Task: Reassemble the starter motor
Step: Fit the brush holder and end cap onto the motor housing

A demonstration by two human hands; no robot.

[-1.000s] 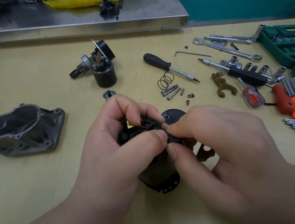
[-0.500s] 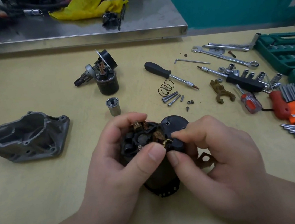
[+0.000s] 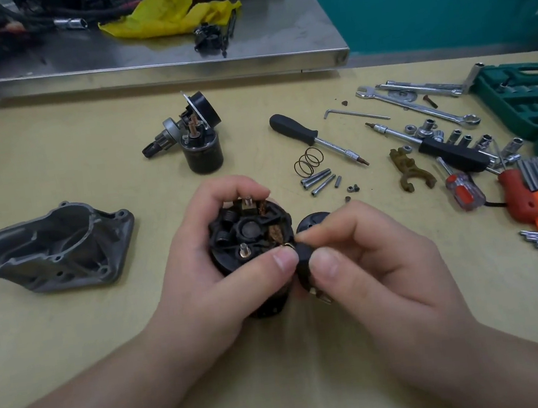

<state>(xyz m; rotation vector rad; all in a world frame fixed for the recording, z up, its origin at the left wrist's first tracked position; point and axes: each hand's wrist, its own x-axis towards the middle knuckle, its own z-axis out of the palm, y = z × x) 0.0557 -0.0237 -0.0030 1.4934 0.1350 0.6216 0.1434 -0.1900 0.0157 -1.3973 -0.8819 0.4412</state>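
My left hand (image 3: 208, 271) grips the motor body (image 3: 251, 236) right of the grey housing (image 3: 54, 248), while my right hand (image 3: 361, 260) pinches the black terminal piece (image 3: 304, 260) beside it; I'd seat it squarely, gently.

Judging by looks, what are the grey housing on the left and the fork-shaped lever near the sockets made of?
Housing: probably cast aluminium, going by its dull grey, slightly rough surface, rounded cast edges and bolt holes. Lever: looks like moulded plastic, matte olive-brown and smeared with dirt or grease; the material is not certain from this view.
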